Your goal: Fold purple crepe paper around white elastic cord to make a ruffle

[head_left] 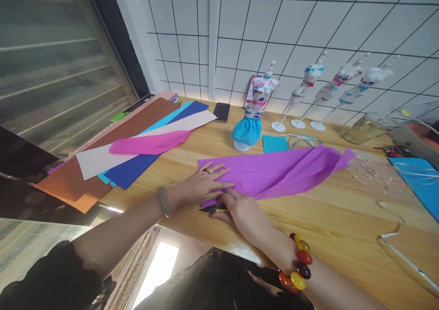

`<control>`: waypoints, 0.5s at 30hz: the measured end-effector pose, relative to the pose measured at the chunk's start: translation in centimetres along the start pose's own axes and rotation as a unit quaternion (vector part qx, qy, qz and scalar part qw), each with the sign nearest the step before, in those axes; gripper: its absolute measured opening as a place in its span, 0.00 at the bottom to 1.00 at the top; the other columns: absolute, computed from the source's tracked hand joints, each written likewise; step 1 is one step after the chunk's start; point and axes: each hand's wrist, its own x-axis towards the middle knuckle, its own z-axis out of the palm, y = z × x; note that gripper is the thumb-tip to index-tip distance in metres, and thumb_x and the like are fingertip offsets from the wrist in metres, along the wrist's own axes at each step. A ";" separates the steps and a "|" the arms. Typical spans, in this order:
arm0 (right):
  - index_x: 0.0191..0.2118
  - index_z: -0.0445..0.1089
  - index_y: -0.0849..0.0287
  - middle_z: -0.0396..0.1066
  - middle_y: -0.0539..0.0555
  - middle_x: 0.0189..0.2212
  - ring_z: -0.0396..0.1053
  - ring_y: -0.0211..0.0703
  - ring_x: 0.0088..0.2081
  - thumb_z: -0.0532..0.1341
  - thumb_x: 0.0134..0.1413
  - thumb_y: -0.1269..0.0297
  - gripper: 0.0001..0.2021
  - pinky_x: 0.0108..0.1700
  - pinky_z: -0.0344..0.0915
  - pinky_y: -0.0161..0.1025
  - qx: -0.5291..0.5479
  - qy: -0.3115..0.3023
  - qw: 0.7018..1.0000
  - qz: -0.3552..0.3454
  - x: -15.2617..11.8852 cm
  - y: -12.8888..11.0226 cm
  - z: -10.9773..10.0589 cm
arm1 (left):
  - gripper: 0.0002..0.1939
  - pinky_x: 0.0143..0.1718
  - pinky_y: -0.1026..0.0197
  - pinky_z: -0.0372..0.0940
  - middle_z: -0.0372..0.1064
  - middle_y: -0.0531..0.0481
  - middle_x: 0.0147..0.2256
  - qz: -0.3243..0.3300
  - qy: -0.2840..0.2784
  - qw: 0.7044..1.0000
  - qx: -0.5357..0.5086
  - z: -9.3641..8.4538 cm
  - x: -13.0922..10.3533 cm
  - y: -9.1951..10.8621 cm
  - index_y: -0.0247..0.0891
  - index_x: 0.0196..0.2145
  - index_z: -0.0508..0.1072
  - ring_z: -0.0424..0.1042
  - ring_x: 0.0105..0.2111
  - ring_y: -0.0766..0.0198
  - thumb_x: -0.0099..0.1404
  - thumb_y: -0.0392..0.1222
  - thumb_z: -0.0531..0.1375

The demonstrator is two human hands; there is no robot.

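A long purple sheet (254, 175) of thin, crepe-like material lies on the wooden table, smooth at its left end and gathered into folds at its right. My left hand (206, 182) rests flat on its left end, fingers spread. Close beside it, at the sheet's lower left corner, my right hand (236, 209) is closed around a small black pointed tool (213, 208) with a yellow mark. The tool's tip points left along the near edge of the sheet. My fingers cover most of it, so its exact kind is unclear.
Coloured sheets (99, 150) are piled at the left. A small dress form (255, 104) wears a blue gathered skirt (247, 130); several bare forms (305, 88) stand right of it. A phone (221, 112), blue square (275, 144), glass jar (360, 131) and ribbon (408, 253) lie around.
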 end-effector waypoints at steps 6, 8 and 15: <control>0.36 0.68 0.61 0.72 0.57 0.31 0.72 0.44 0.31 0.56 0.55 0.52 0.15 0.33 0.65 0.38 0.003 -0.004 1.000 0.007 -0.2 -0.3 0.0 | 0.21 0.60 0.46 0.39 0.43 0.52 0.63 -0.019 -0.006 1.000 0.000 0.1 0.1 0.0 0.54 0.58 0.57 0.41 0.63 0.56 0.68 0.51 0.45; 0.37 0.67 0.62 0.72 0.58 0.32 0.72 0.46 0.32 0.57 0.54 0.51 0.17 0.33 0.65 0.39 -0.005 -0.007 1.000 0.009 -0.6 -0.4 -0.2 | 0.21 0.60 0.46 0.39 0.44 0.52 0.63 -0.017 -0.005 1.000 0.005 0.0 0.1 0.1 0.54 0.58 0.57 0.41 0.63 0.56 0.68 0.52 0.45; 0.37 0.66 0.60 0.71 0.55 0.33 0.72 0.47 0.34 0.61 0.52 0.54 0.14 0.35 0.67 0.41 0.042 -0.006 0.997 0.060 -5.4 1.0 -2.3 | 0.24 0.60 0.45 0.40 0.42 0.50 0.63 -0.018 -0.019 1.000 0.015 -0.6 0.0 0.4 0.52 0.60 0.53 0.40 0.63 0.54 0.67 0.53 0.45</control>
